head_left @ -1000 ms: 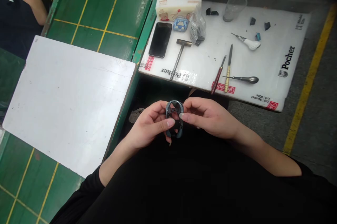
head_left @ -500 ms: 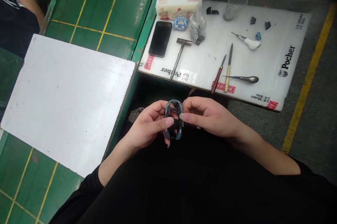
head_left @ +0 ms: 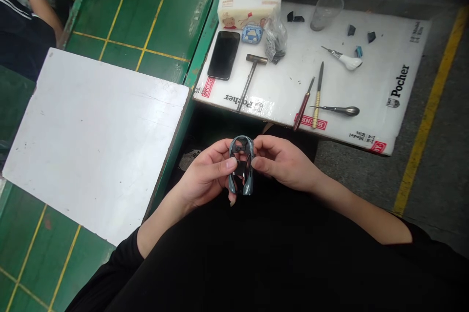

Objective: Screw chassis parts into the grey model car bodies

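Observation:
A small grey-blue model car body (head_left: 241,165) with dark openings is held upright over my lap, between both hands. My left hand (head_left: 207,177) grips its left side, thumb pressed on the front and fingers curled behind. My right hand (head_left: 284,161) pinches the right side with thumb and fingertips. Just beyond my hands lies a white foam board (head_left: 366,82) printed "Pocher". On it are a small hammer (head_left: 252,73), two files (head_left: 311,97), a metal-handled tool (head_left: 339,110) and a white-handled awl (head_left: 346,59).
A black phone (head_left: 223,54), tissue box (head_left: 249,2), blue tin (head_left: 251,33), bag of small parts (head_left: 275,38), plastic cup (head_left: 326,9) and dark loose pieces (head_left: 361,33) sit on the foam board. A white panel (head_left: 91,131) lies on the green bench at left. Another person's arm (head_left: 40,4) shows top left.
The car body has shifted slightly up and tilted in my hands, and my thumbs have moved a little apart on it. The other person's arm at top left has moved.

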`<state>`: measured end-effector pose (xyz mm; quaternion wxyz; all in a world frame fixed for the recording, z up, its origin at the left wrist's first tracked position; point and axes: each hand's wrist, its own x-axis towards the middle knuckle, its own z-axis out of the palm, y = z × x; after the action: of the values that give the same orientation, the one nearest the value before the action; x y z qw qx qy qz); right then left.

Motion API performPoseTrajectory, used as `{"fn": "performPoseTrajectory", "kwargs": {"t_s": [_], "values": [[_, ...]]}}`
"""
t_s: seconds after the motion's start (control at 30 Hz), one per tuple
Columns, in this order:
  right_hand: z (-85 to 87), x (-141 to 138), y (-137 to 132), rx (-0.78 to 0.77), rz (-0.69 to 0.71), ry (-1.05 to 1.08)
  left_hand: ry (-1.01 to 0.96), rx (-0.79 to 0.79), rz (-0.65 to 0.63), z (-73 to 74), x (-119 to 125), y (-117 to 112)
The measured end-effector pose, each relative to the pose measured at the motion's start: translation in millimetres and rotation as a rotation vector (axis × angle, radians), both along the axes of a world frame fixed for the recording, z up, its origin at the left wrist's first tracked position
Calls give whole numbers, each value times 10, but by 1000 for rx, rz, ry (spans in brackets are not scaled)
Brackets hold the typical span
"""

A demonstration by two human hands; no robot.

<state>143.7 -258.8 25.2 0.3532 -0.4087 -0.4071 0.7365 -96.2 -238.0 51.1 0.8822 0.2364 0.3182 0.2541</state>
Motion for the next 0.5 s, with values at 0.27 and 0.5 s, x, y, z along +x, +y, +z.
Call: {"fn": "performPoseTrajectory", "kwargs": {"t_s": [0.27, 0.5], "values": [[41, -10, -38, 16, -66, -104, 53, 2, 16, -12, 8, -8], [57, -1, -4, -38, -40, -2, 72, -13, 23, -40, 4, -19]]}}
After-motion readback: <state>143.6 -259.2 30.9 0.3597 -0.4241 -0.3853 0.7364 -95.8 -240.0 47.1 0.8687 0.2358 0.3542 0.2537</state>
